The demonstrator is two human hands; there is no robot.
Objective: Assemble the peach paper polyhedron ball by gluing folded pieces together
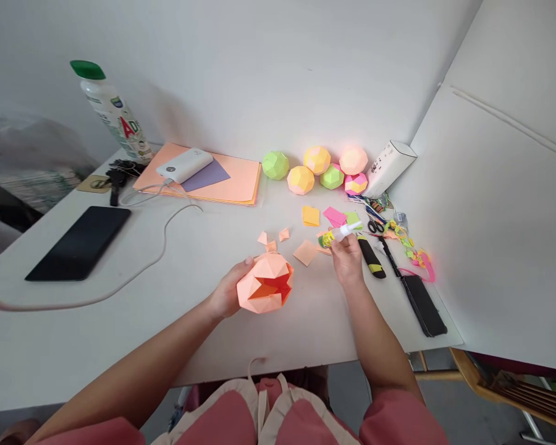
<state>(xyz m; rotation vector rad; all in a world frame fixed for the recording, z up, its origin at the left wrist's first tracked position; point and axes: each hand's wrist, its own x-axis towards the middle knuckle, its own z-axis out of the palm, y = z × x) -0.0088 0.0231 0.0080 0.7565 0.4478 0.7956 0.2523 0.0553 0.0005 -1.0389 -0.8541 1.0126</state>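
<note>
A person sits at a white table [97, 334], both bare hands above it. The left hand [227, 292] curls around the left side of a hollow, faceted ball of folded peach paper [263, 267], its thumb on top. The ball is held up near the table's front edge, a jagged gap in its shell facing the person and showing a deeper orange inside.

The right hand [348, 261] pinches a small clear squeeze bottle with a yellow-green label and white nozzle [336, 236] between thumb and fingers. The bottle lies nearly level, its nozzle pointing right and slightly upward, well apart from the ball.

Just beyond the ball are three small folded peach paper pieces [284, 234]; whether the nearest one touches it cannot be told. Between the hands lies a flat peach paper square [304, 252]. Farther back are orange paper squares [311, 216], pink paper slips [335, 216] and light-green paper slips [353, 219], the green ones partly behind the nozzle.

Along the wall sit six finished-looking faceted paper balls [301, 180] in green, yellow-orange, peach and mixed pink and yellow, next to a tilted white box [390, 168]. Black-handled scissors [376, 227] and a black and yellow-green cutter [372, 256] lie right of the right hand.
</note>
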